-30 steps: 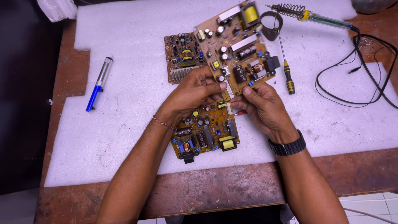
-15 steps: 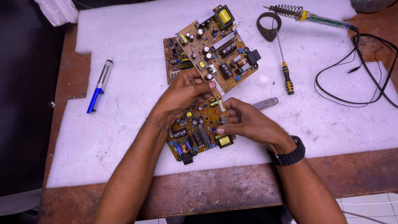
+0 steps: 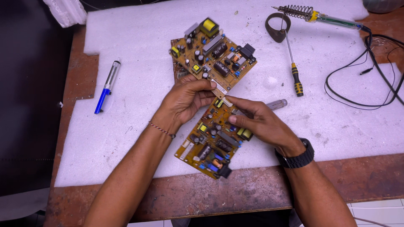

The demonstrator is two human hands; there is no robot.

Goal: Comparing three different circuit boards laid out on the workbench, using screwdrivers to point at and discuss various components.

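Your left hand (image 3: 185, 98) pinches the near corner of the far circuit board (image 3: 212, 52), toward the worktop's far edge; your right hand (image 3: 263, 126) rests, fingers loosely curled, on the near circuit board (image 3: 210, 145), whose long axis runs diagonally toward the near edge

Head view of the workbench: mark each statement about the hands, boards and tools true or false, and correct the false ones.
1. The left hand touches the upper circuit board. True.
2. The right hand holds the screwdriver. False: it lies apart on the white foam sheet; the hand rests on the lower circuit board.
3. The blue and silver tool lies left of the boards. True.
4. The soldering iron lies between the hands. False: it lies at the far right.
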